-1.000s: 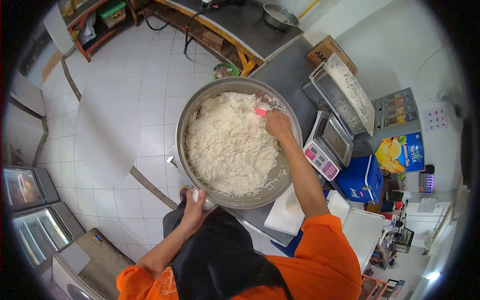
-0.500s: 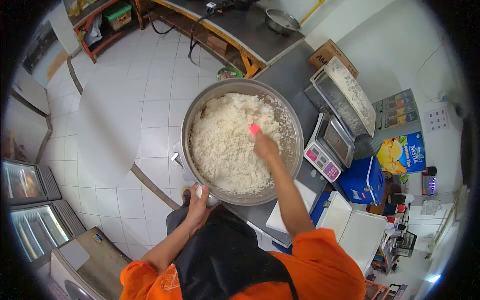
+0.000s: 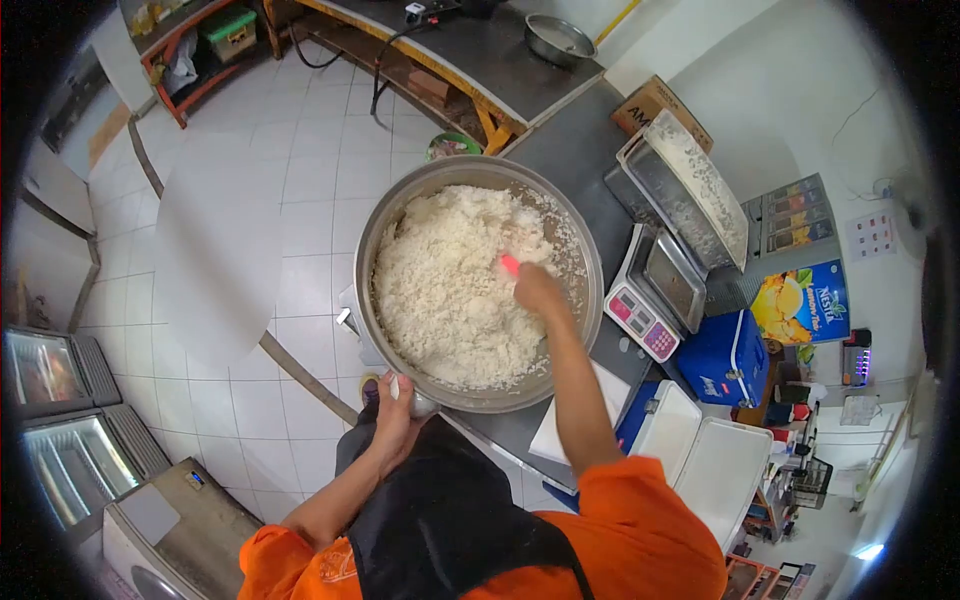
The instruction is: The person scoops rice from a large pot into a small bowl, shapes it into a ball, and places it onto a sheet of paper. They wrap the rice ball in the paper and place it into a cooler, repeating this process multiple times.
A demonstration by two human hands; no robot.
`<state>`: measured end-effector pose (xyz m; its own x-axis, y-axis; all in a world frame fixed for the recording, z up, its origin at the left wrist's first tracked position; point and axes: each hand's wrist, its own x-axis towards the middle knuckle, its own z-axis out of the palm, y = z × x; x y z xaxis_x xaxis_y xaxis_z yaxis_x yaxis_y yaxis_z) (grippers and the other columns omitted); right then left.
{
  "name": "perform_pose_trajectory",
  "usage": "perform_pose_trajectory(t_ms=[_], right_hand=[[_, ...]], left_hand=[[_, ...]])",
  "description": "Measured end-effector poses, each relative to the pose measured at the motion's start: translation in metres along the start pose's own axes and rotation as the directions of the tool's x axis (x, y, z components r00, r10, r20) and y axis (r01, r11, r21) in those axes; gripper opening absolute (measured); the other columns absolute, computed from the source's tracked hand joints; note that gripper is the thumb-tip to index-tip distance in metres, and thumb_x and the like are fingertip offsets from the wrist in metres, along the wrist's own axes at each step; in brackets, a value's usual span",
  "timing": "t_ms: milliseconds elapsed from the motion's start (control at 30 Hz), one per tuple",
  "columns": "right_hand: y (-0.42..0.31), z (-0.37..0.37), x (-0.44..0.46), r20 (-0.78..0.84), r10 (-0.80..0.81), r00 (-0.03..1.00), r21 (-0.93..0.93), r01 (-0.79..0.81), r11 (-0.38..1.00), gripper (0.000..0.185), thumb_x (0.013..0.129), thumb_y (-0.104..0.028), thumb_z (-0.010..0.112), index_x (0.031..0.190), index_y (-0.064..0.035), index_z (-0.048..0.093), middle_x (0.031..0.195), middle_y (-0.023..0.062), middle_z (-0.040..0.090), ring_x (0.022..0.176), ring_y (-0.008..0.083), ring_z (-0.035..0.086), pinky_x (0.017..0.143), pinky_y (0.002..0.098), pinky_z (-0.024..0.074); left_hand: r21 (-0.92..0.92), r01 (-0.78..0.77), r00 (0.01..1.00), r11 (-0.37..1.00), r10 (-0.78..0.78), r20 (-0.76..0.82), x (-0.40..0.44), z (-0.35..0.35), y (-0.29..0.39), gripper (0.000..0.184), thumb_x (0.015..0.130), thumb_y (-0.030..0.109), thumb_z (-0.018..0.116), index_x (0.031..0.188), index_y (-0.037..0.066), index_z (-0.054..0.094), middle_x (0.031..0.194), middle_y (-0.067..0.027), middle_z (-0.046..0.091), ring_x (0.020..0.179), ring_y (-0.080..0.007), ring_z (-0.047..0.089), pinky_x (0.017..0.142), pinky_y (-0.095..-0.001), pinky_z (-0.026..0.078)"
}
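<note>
A wide round metal pot holds a large mound of white rice. Over the right part of the rice, my right hand is closed round a pink-handled utensil, whose far end is hidden in or against the rice. Loose grains cling to the pot's inner wall on the right. At the pot's lower left edge, my left hand is wrapped round a pale, rounded grip on the rim, mostly covered by the fingers.
Right of the pot stand a digital scale, a rice-specked metal tray, a cardboard box and a blue cooler. A white board lies below. Behind is a dark table with a metal bowl.
My right hand and the pink utensil have moved from the pot's upper right down toward the middle of the rice. My left hand stays at the rim.
</note>
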<state>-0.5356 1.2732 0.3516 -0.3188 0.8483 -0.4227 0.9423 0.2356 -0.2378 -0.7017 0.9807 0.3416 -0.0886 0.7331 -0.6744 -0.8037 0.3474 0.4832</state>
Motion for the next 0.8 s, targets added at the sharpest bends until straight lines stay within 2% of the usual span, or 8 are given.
perform_pose_trajectory(t_ms=[233, 300, 367, 467, 533, 600, 733, 800], right_hand=[[-0.052, -0.007, -0.088, 0.082, -0.093, 0.992, -0.187, 0.107, 0.977, 0.027, 0.096, -0.021, 0.051, 0.111, -0.004, 0.066, 0.096, 0.0233, 0.069, 0.093, 0.0358, 0.068, 0.08, 0.0471, 0.0526], [-0.048, -0.043, -0.057, -0.029, -0.012, 0.999, -0.218, 0.006, 0.976, 0.03, 0.091, -0.015, 0.048, 0.114, -0.0075, 0.066, 0.105, 0.024, 0.068, 0.098, 0.0382, 0.067, 0.085, 0.0487, 0.0512], [-0.03, -0.052, -0.002, -0.231, -0.125, 0.965, -0.268, 0.06, 0.961, 0.029, 0.091, -0.013, 0.047, 0.113, -0.0061, 0.065, 0.104, 0.0245, 0.068, 0.095, 0.0393, 0.067, 0.082, 0.0495, 0.0517], [-0.005, 0.006, 0.038, -0.04, -0.148, 0.988, -0.253, 0.134, 0.958, 0.03, 0.091, -0.012, 0.047, 0.115, -0.0051, 0.063, 0.1, 0.0238, 0.068, 0.092, 0.0393, 0.068, 0.079, 0.0509, 0.0519], [-0.014, 0.035, -0.026, -0.059, -0.288, 0.956, -0.269, 0.263, 0.927, 0.027, 0.092, -0.012, 0.044, 0.11, -0.0008, 0.06, 0.09, 0.0244, 0.068, 0.085, 0.0382, 0.068, 0.073, 0.0494, 0.0531], [-0.029, 0.065, -0.081, 0.058, -0.186, 0.981, -0.307, 0.195, 0.932, 0.029, 0.093, -0.014, 0.043, 0.114, -0.0006, 0.058, 0.091, 0.0246, 0.068, 0.086, 0.038, 0.068, 0.073, 0.0501, 0.0532], [-0.042, 0.017, -0.13, 0.13, -0.151, 0.98, -0.313, 0.185, 0.932, 0.03, 0.095, -0.016, 0.042, 0.113, -0.0001, 0.059, 0.092, 0.0237, 0.069, 0.085, 0.0396, 0.068, 0.073, 0.0513, 0.0533], [-0.049, -0.02, -0.13, 0.06, -0.103, 0.993, -0.315, 0.116, 0.942, 0.037, 0.089, -0.014, 0.047, 0.123, -0.0092, 0.06, 0.092, 0.0204, 0.069, 0.084, 0.0387, 0.069, 0.07, 0.0513, 0.0529]], left_hand=[[-0.006, 0.009, 0.996, 1.0, -0.008, 0.086, -0.001, -0.008, 0.001, 0.056, 0.101, 0.05, 0.04, 0.143, 0.017, 0.023, 0.144, -0.0091, 0.036, 0.13, -0.0271, 0.042, 0.104, -0.0523, 0.041], [0.022, 0.025, 0.999, 0.999, -0.026, 0.043, 0.004, -0.012, -0.004, 0.056, 0.101, 0.051, 0.04, 0.143, 0.017, 0.023, 0.144, -0.0089, 0.035, 0.13, -0.0275, 0.042, 0.105, -0.0518, 0.04], [0.007, 0.025, 0.999, 1.0, -0.026, 0.043, 0.004, -0.009, 0.0, 0.055, 0.102, 0.05, 0.039, 0.143, 0.017, 0.023, 0.143, -0.0092, 0.035, 0.13, -0.0275, 0.042, 0.105, -0.0513, 0.041], [0.003, 0.034, 0.999, 0.999, -0.034, 0.028, -0.004, -0.004, 0.001, 0.053, 0.103, 0.049, 0.039, 0.142, 0.017, 0.023, 0.143, -0.0098, 0.035, 0.129, -0.0277, 0.043, 0.104, -0.0506, 0.043], [-0.001, 0.021, 1.0, 1.0, -0.021, 0.013, 0.001, -0.004, 0.004, 0.053, 0.103, 0.049, 0.038, 0.142, 0.017, 0.023, 0.143, -0.0103, 0.035, 0.129, -0.0278, 0.043, 0.103, -0.0505, 0.044], [0.013, 0.021, 0.999, 1.0, -0.021, 0.036, 0.003, -0.01, -0.002, 0.055, 0.102, 0.05, 0.039, 0.143, 0.017, 0.022, 0.142, -0.0108, 0.035, 0.129, -0.0284, 0.044, 0.101, -0.0504, 0.046], [0.046, 0.094, 0.995, 0.995, -0.095, 0.036, -0.003, -0.01, 0.006, 0.058, 0.102, 0.051, 0.041, 0.144, 0.017, 0.021, 0.142, -0.0106, 0.035, 0.129, -0.0286, 0.044, 0.102, -0.0506, 0.046], [0.057, 0.044, 0.995, 0.997, -0.049, 0.086, 0.002, -0.012, 0.006, 0.058, 0.101, 0.051, 0.042, 0.144, 0.017, 0.021, 0.142, -0.0097, 0.035, 0.13, -0.0279, 0.044, 0.101, -0.0495, 0.046]])
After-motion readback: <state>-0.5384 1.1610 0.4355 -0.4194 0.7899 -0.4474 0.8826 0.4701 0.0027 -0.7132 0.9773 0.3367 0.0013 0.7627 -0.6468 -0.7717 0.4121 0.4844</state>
